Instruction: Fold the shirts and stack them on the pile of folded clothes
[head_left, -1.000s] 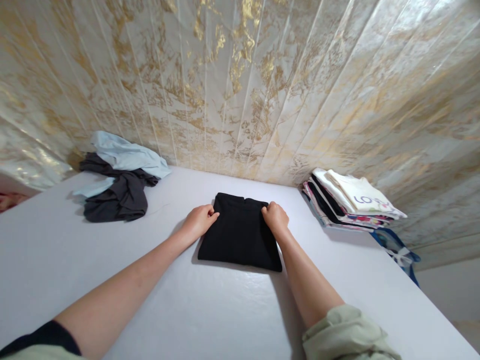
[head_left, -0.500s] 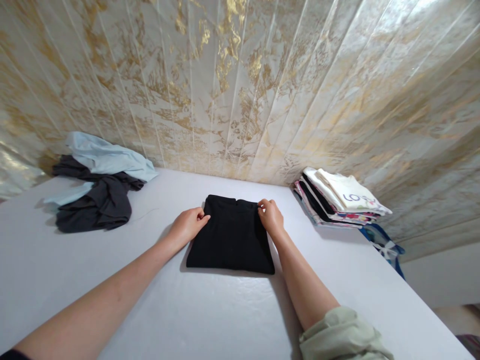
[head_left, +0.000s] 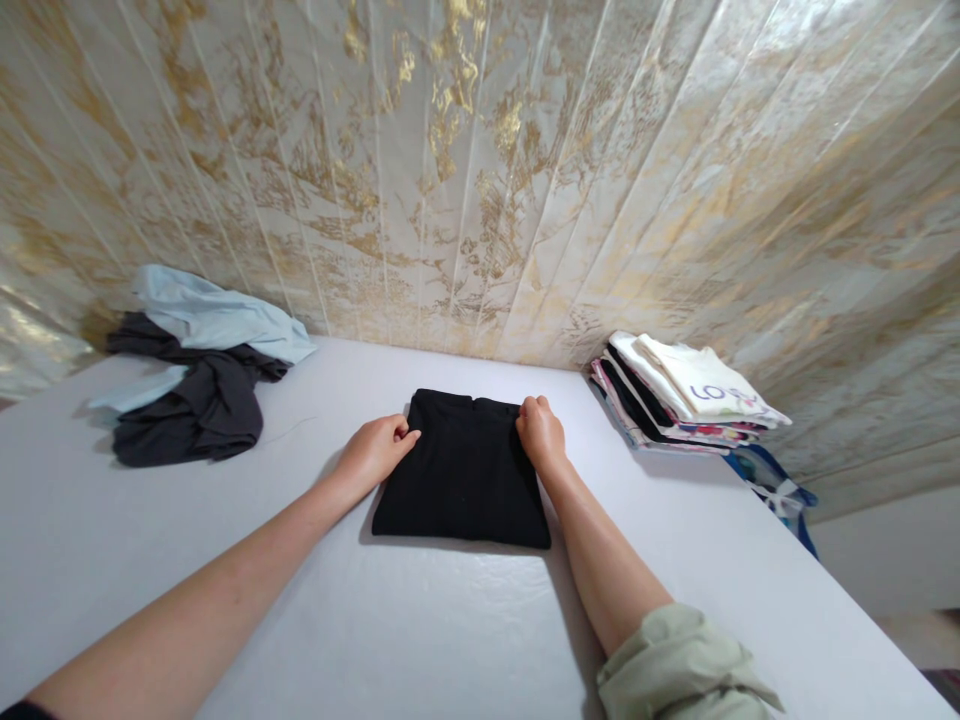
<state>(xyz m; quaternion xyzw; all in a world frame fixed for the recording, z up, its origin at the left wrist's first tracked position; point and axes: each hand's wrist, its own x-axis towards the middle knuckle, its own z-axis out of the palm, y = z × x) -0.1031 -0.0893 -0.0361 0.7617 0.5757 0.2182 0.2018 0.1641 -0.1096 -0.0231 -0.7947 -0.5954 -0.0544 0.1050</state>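
A black garment (head_left: 461, 475), folded into a neat block, lies flat on the white table in front of me. Its exact kind cannot be told from the folds. My left hand (head_left: 379, 445) is closed on its left edge near the far corner, thumb on top. At the far right corner, my right hand (head_left: 541, 434) grips the opposite edge with its fingers curled; the fingertips are partly hidden. Between the hands, a small notch shows in the far edge of the cloth.
A crumpled heap of dark grey clothes (head_left: 195, 410) and a light blue garment (head_left: 217, 310) lies at the left back. On the right stands a stack of folded clothes (head_left: 694, 390). Behind it, a blue bag (head_left: 776, 495) sits past the edge. A gold-patterned curtain (head_left: 465, 180) borders the white table (head_left: 450, 630).
My right hand's fingers have curled in more closely at the far right corner of the black garment. The left hand and the garment have hardly moved.
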